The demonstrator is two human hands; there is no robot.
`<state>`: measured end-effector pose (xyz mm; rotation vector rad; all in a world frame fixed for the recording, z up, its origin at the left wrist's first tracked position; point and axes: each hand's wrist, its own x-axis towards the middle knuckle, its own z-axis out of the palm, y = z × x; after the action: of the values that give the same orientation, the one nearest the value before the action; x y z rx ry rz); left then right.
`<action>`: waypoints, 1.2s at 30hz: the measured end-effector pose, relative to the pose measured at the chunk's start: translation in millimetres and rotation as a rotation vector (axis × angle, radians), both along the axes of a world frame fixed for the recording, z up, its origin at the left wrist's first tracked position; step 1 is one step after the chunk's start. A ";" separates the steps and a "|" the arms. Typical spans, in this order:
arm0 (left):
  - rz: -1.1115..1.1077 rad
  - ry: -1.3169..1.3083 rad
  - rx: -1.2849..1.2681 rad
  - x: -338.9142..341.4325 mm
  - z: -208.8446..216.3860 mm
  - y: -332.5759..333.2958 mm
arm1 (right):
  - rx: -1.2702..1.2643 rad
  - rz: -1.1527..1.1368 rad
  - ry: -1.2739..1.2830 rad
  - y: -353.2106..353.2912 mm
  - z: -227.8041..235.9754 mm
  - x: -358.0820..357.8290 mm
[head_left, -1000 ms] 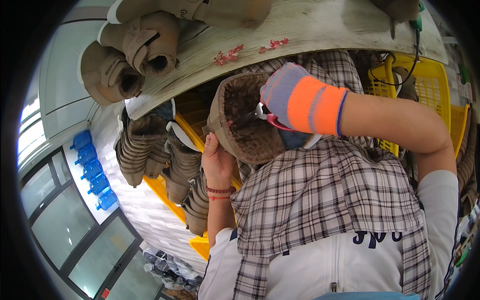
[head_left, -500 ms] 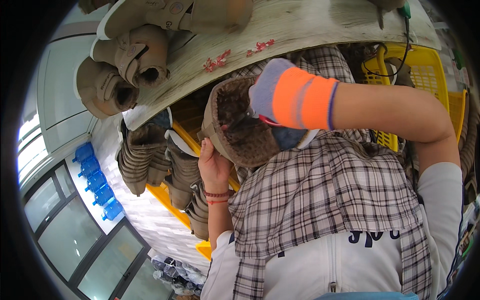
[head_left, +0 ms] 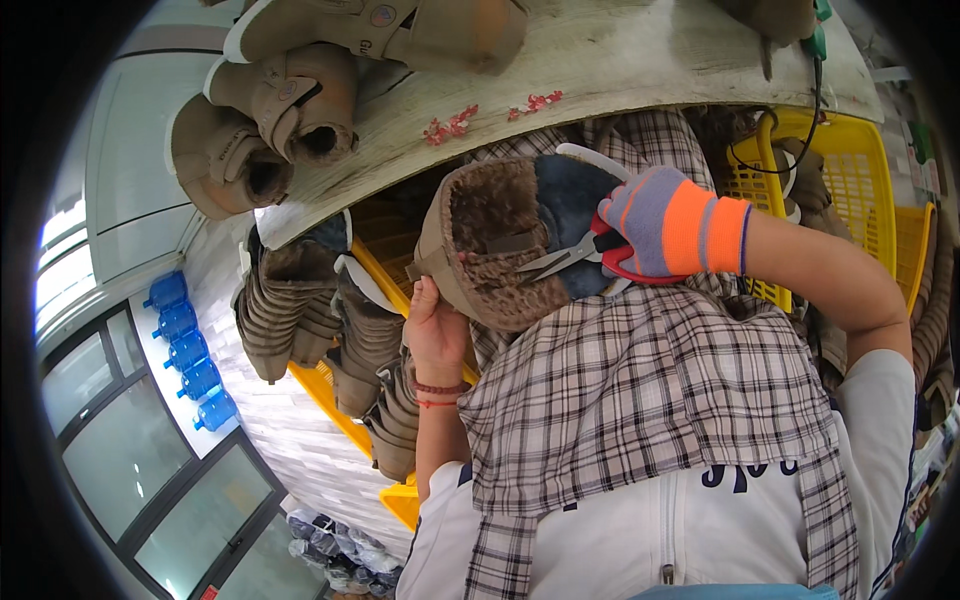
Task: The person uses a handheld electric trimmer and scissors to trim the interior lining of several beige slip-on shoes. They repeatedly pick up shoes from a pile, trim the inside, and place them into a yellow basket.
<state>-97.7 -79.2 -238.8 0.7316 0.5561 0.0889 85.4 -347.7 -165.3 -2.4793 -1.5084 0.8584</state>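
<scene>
A tan shoe upper (head_left: 487,205) lies on its side over my lap, its opening toward me, showing brown fleece and a dark blue lining with a white edge. My left hand (head_left: 436,330), bare, is closed on the near left side of the upper by a tan strap tab. In my right hand (head_left: 665,225), which wears a grey and orange knit glove, is a pair of red-handled scissors (head_left: 562,261). The blades, slightly apart, point left into the upper's opening, over the fleece. Whether they touch the lining, I cannot tell.
Finished-looking tan shoes (head_left: 310,100) stand on the pale worktable (head_left: 620,85) ahead. Stacked uppers (head_left: 290,300) hang over yellow crates (head_left: 335,405) at left. A yellow basket (head_left: 870,165) sits at right, with a black cable (head_left: 817,90) near it. Blue water bottles (head_left: 185,350) line the wall.
My right hand has drawn back to the right, out of the upper's opening, bringing the scissor blades and blue lining into sight. My left hand keeps its hold.
</scene>
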 end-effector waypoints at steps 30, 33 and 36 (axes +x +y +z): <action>-0.339 -0.510 1.144 119.9 167.4 -61.6 | 0.354 -0.856 0.196 -113.4 -64.8 -9.1; -0.264 -1.136 1.767 163.0 238.9 -100.2 | 0.479 -1.036 0.295 -132.2 -70.6 -9.4; -0.222 -1.585 2.128 232.8 276.6 -151.2 | 0.489 -1.049 0.223 -138.8 -103.9 -12.1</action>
<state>135.1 -230.4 37.8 2.2974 -1.5278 1.0370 73.3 -486.4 -269.1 -2.2041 -0.1708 0.4443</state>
